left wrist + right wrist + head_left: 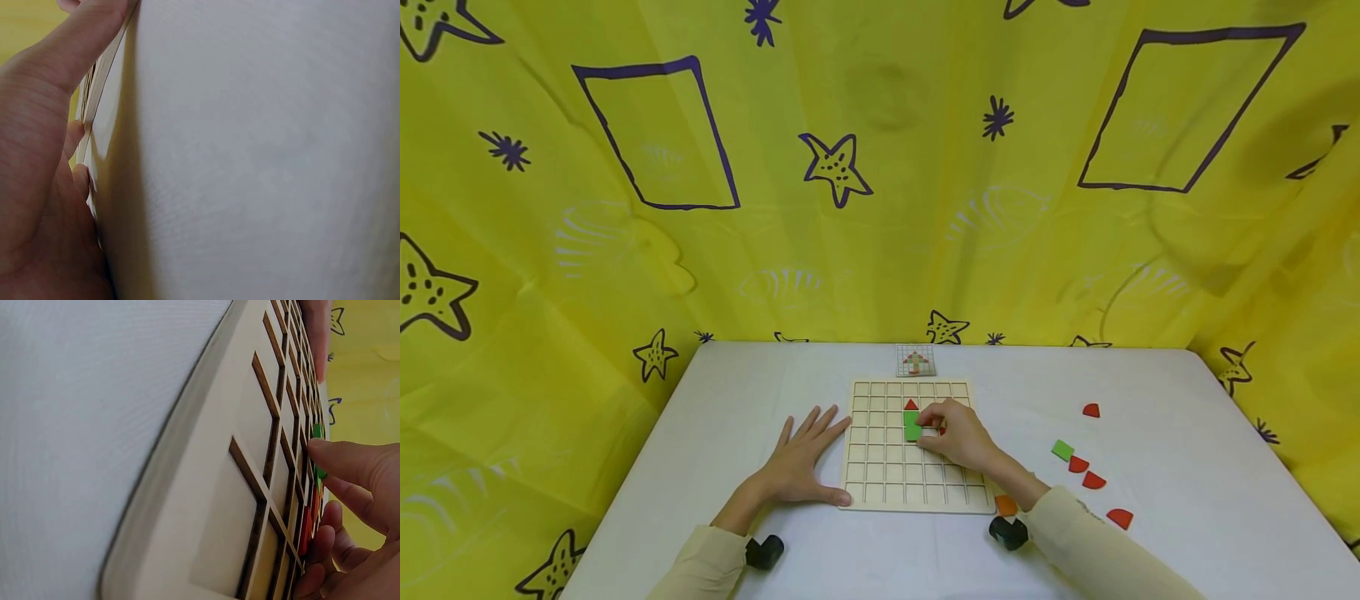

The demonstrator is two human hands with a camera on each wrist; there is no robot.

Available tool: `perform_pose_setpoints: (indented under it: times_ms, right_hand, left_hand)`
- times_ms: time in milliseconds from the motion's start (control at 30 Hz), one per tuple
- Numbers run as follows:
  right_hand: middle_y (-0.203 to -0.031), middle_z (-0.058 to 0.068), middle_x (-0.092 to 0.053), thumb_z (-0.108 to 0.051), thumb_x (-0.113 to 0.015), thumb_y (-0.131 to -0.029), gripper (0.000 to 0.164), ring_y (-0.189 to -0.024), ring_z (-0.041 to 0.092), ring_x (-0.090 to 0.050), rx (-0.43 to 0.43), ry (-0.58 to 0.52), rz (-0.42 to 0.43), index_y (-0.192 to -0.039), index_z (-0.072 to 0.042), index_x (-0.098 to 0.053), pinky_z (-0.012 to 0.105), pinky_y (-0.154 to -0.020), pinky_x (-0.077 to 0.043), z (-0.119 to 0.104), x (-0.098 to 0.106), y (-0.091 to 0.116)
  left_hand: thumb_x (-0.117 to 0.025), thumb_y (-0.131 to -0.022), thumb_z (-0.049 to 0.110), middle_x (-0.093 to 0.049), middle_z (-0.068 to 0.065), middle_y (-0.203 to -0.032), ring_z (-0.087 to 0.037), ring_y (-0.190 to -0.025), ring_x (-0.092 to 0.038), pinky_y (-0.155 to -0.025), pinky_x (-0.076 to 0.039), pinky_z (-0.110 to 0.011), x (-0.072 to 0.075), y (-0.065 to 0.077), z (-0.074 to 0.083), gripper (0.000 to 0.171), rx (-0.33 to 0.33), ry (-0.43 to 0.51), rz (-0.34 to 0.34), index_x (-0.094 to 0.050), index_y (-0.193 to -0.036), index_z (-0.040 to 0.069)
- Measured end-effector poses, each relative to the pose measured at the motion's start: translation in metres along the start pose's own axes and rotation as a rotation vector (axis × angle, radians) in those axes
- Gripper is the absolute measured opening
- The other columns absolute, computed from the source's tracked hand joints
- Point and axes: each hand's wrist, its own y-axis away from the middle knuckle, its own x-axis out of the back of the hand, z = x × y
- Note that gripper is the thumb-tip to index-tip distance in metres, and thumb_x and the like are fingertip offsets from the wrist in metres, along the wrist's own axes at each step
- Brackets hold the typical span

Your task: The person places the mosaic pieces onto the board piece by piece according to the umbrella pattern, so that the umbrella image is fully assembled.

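A wooden grid board (pixel 880 471) lies on the white table. At its left edge my left hand (pixel 797 467) is spread, with the thumb at the near corner and a fingertip touching the side. Over the board my right hand (pixel 958 433) pinches a green square tile (pixel 912 432) between thumb and index finger. Another green square tile (pixel 911 417) sits directly beyond it, topped by a red triangle tile (pixel 911 405). Part of a red tile (pixel 305 530) shows beside the curled right fingers, which hide some neighbouring cells.
Behind the board lies a small pattern card (pixel 915 361). To the right are a loose green square (pixel 1062 450) and several red quarter-round tiles (pixel 1093 480). An orange tile (pixel 1006 505) lies by the board's near right corner, beside the right wrist's black camera (pixel 1008 533).
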Motion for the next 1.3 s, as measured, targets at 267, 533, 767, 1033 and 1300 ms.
perform_pose_setpoints:
  times_ms: [267,533,767,1033,1300]
  right_hand:
    - [-0.082,0.001,-0.057,-0.008,-0.086,-0.082,0.017,-0.081,0.018,-0.050,-0.007,0.010,-0.011,-0.097,-0.010,-0.078,0.029,-0.069,-0.041,0.000,-0.001,0.000]
    - [-0.082,0.002,-0.056,-0.009,-0.086,-0.082,0.018,-0.080,0.019,-0.050,-0.007,0.010,-0.029,-0.099,-0.011,-0.078,0.029,-0.068,-0.039,0.003,0.000,-0.001]
    - [-0.083,0.001,-0.057,-0.008,-0.086,-0.083,0.016,-0.082,0.020,-0.050,0.012,0.006,-0.027,-0.098,-0.010,-0.078,0.029,-0.070,-0.041,0.003,-0.001,0.000]
    - [-0.084,0.004,-0.059,-0.008,-0.084,-0.085,0.015,-0.083,0.021,-0.052,0.033,-0.019,-0.038,-0.099,-0.009,-0.078,0.029,-0.071,-0.043,0.002,0.003,0.002]
    - [-0.101,0.007,-0.064,-0.016,-0.082,-0.089,0.028,-0.080,0.018,-0.054,0.092,-0.070,-0.068,-0.115,-0.009,-0.074,0.027,-0.068,-0.047,0.016,0.030,0.013]
  left_hand:
    - [-0.082,-0.067,0.072,-0.022,-0.015,-0.169,-0.044,-0.156,-0.010,-0.117,0.002,-0.074,-0.005,0.001,-0.005,0.119,-0.046,0.033,0.060,-0.035,-0.161,0.018]
    - [-0.079,-0.063,0.078,-0.019,-0.008,-0.171,-0.038,-0.158,-0.008,-0.118,0.003,-0.071,-0.014,-0.002,-0.011,0.122,-0.031,0.019,0.087,-0.034,-0.162,0.023]
    - [-0.083,-0.067,0.070,-0.021,-0.015,-0.170,-0.043,-0.156,-0.010,-0.117,0.001,-0.074,-0.004,0.000,-0.001,0.118,-0.021,0.012,0.043,-0.035,-0.161,0.016]
    - [-0.083,-0.066,0.071,-0.018,-0.011,-0.171,-0.039,-0.157,-0.006,-0.119,0.004,-0.071,-0.006,-0.001,-0.003,0.120,0.004,0.017,0.026,-0.032,-0.163,0.020]
    - [-0.081,-0.064,0.075,-0.018,-0.007,-0.171,-0.037,-0.158,-0.007,-0.119,0.004,-0.070,-0.016,-0.004,-0.012,0.122,-0.007,0.014,0.059,-0.033,-0.162,0.023]
